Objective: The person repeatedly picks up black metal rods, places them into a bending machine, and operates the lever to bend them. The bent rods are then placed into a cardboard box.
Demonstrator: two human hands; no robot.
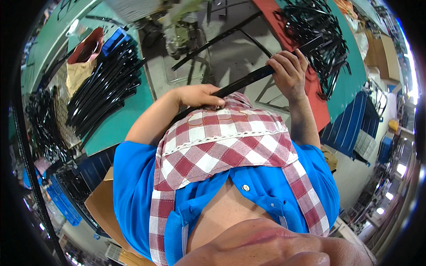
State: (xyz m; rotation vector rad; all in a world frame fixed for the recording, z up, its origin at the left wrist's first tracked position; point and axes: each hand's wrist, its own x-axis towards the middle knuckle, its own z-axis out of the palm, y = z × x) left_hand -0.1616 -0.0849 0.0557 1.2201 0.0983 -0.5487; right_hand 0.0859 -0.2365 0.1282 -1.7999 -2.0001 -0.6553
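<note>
A long, glossy black strip or narrow bundle of strips [244,80] slants across in front of my checked apron [213,136]. My left hand [199,95] is closed around its lower part, close to the apron, with the thumb lying along it. Higher up, my right hand [289,73] grips it with curled fingers. Its far end passes beyond my right hand, over a heap of tangled black strips [319,50]. The near end runs under my left forearm, where it is partly hidden. Whether it is one piece or several stacked ones, I cannot tell.
A green table [109,139] at left carries a stack of black strips [106,86], a brown sack [80,76] and a blue container [113,40]. The right-hand table has a red edge [321,113]. Dark metal bars [216,40] cross ahead. Cardboard [103,199] stands behind left.
</note>
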